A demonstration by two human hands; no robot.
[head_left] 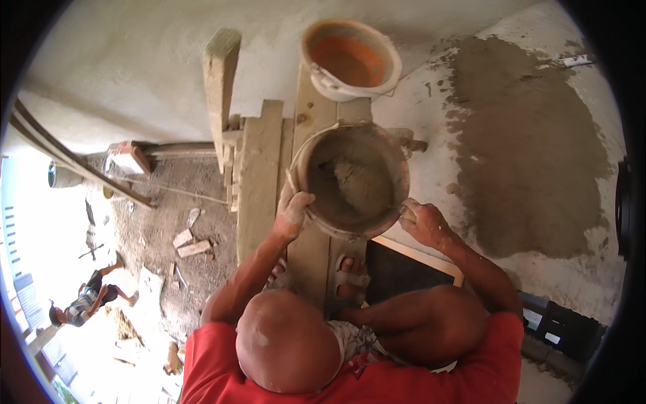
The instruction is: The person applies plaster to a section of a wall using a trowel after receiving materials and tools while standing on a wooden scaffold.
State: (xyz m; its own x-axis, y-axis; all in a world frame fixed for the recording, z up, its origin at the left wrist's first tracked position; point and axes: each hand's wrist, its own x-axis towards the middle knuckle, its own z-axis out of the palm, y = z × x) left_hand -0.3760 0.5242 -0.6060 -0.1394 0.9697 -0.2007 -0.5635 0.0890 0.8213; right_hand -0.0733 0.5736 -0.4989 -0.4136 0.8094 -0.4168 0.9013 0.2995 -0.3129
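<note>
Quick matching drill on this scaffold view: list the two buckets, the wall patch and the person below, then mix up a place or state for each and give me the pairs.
Things:
1. grey bucket
2. orange bucket
3. wet plaster patch
4. person on the ground

Places or states:
A. spread on the wall at right
B. far below at lower left
C. gripped at its rim by left hand and right hand, mortar inside
D. no mortar inside, farther along the planks

Pairs: 1-C, 2-D, 3-A, 4-B
</note>
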